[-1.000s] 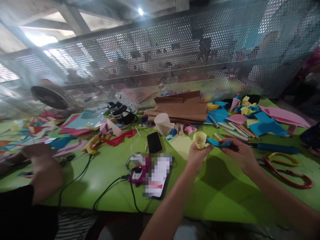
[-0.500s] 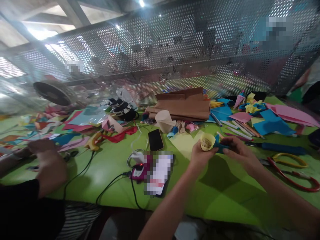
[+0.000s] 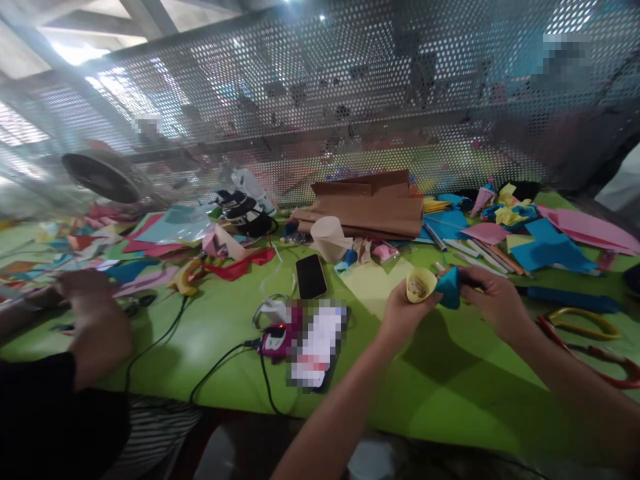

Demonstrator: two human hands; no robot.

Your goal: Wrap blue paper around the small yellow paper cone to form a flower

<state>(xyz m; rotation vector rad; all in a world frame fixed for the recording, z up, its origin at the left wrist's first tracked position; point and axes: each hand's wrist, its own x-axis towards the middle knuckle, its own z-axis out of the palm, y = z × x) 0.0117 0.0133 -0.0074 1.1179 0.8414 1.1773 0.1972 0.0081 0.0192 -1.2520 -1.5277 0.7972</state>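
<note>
My left hand (image 3: 403, 313) is closed around a small yellow paper cone (image 3: 421, 285), its round open end facing me with something pale inside. Right beside it, a small piece of blue paper (image 3: 449, 289) is gripped by my right hand (image 3: 493, 300). The thumb of my left hand reaches to the blue paper's near edge. Both hands are held above the green table (image 3: 440, 407). A sheet of light yellow paper (image 3: 370, 287) lies on the table just behind my left hand.
Scissors with red and yellow handles (image 3: 585, 327) and a blue-handled tool (image 3: 573, 298) lie at the right. Brown paper (image 3: 360, 210) is stacked behind. Nearer stand a phone (image 3: 311, 277) and a purple power strip (image 3: 280, 340) with cables. A co-worker's arm (image 3: 100, 320) rests at left.
The blue paper has turned and now shows a broader flat face. My right hand has shifted slightly right, and the yellow cone has moved a little to the right.
</note>
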